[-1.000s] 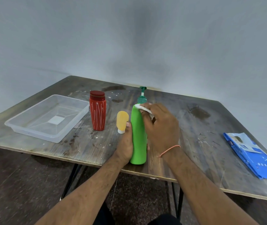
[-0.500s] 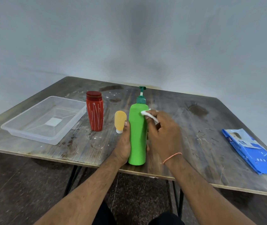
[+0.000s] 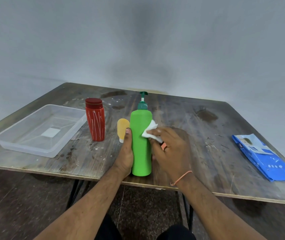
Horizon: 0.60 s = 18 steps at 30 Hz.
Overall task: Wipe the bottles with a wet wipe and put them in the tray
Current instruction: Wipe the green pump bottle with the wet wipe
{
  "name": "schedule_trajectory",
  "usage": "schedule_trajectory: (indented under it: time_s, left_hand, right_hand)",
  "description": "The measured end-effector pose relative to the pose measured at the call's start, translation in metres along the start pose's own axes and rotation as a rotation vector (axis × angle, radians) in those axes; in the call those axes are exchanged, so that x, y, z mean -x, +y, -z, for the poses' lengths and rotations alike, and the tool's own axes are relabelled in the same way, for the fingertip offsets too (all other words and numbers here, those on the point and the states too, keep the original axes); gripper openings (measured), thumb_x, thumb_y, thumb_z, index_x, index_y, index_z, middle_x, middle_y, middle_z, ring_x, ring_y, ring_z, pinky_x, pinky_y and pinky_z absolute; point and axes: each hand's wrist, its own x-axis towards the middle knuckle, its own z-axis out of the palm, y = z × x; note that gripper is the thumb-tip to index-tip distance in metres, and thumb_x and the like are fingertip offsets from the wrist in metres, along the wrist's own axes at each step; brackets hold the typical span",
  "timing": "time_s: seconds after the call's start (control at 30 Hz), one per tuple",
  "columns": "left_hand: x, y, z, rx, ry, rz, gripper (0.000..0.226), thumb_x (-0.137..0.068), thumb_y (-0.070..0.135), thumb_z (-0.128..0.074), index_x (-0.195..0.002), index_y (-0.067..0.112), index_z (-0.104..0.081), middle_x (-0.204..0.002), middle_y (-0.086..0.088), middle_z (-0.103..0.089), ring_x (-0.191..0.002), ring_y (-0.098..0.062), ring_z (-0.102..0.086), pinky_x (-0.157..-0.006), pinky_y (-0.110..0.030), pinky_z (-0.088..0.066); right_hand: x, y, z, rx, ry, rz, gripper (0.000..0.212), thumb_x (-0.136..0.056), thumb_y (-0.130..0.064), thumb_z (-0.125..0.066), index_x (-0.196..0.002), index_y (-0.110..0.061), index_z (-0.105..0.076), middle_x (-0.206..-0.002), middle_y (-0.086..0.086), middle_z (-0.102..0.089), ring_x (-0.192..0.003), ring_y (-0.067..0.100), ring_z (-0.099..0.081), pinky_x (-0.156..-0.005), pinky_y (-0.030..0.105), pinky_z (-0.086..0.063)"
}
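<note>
The left hand (image 3: 124, 155) hides the lower left side of the green pump bottle (image 3: 141, 142) — its fingers behind the bottle are not visible. The right hand (image 3: 170, 149) covers part of the wet wipe (image 3: 149, 131). Print on the blue packet (image 3: 263, 157) is too small to read.

upright green pump bottle (image 3: 141, 144), white wipe (image 3: 150, 131) seemingly touching it.
</note>
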Motion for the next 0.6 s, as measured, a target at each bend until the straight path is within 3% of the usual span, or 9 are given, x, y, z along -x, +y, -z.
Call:
schedule_trajectory:
  time_s: [0.07,0.17,0.27,0.33,0.43,0.6]
  left_hand:
    - [0.000,0.000,0.000,-0.015,0.006,0.015,0.073,-0.104,0.064,-0.018,-0.110,0.033,-0.084,-0.114,-0.012,-0.080,-0.096,-0.026,-0.077,-0.085,-0.042,-0.063]
    - [0.002,0.002,-0.003,-0.048,-0.004,0.016,0.077,-0.108,0.058,-0.012,-0.103,0.036,-0.085,-0.100,-0.009,-0.082,-0.081,-0.023,-0.077,-0.074,-0.040,-0.064]
    - [0.003,0.002,-0.003,-0.041,0.018,0.006,0.070,-0.102,0.063,-0.023,-0.101,0.032,-0.086,-0.098,-0.013,-0.081,-0.078,-0.025,-0.078,-0.069,-0.040,-0.066]
    - [0.001,0.000,0.000,-0.036,0.048,-0.009,0.067,-0.096,0.066,-0.032,-0.112,0.026,-0.083,-0.110,-0.020,-0.079,-0.089,-0.030,-0.078,-0.076,-0.045,-0.066]
    - [-0.001,-0.001,0.002,-0.026,0.081,-0.003,0.069,-0.094,0.067,-0.035,-0.129,0.019,-0.070,-0.122,-0.019,-0.076,-0.103,-0.031,-0.076,-0.085,-0.045,-0.065]
    - [-0.004,0.000,0.006,-0.008,0.078,0.028,0.075,-0.094,0.070,-0.035,-0.124,0.012,-0.072,-0.118,-0.020,-0.077,-0.101,-0.030,-0.077,-0.087,-0.042,-0.064]
  right_hand:
    - [0.011,0.005,0.002,-0.013,-0.040,0.009,0.026,-0.094,-0.007,-0.075,-0.114,-0.021,-0.081,-0.115,-0.008,-0.074,-0.109,0.009,-0.070,-0.091,0.026,-0.057]
    - [0.011,0.009,0.005,0.037,-0.041,-0.017,0.021,-0.098,-0.017,-0.067,-0.115,-0.022,-0.079,-0.111,-0.008,-0.075,-0.099,0.011,-0.071,-0.083,0.034,-0.058]
    - [-0.003,0.003,0.006,0.031,0.005,-0.082,0.022,-0.100,-0.017,-0.070,-0.118,-0.026,-0.078,-0.112,-0.010,-0.076,-0.099,0.007,-0.069,-0.085,0.029,-0.057]
    - [-0.009,-0.001,0.004,0.033,0.024,-0.086,0.024,-0.100,-0.015,-0.073,-0.119,-0.029,-0.079,-0.112,-0.010,-0.076,-0.100,0.002,-0.066,-0.086,0.022,-0.054]
    - [-0.010,0.000,0.001,0.080,-0.031,-0.054,0.024,-0.101,-0.017,-0.071,-0.122,-0.027,-0.078,-0.117,-0.007,-0.074,-0.106,0.010,-0.069,-0.090,0.031,-0.056]
    - [0.019,-0.004,0.000,0.185,-0.215,0.122,0.024,-0.097,-0.025,-0.070,-0.119,-0.029,-0.078,-0.114,-0.010,-0.068,-0.098,0.016,-0.068,-0.078,0.035,-0.058]
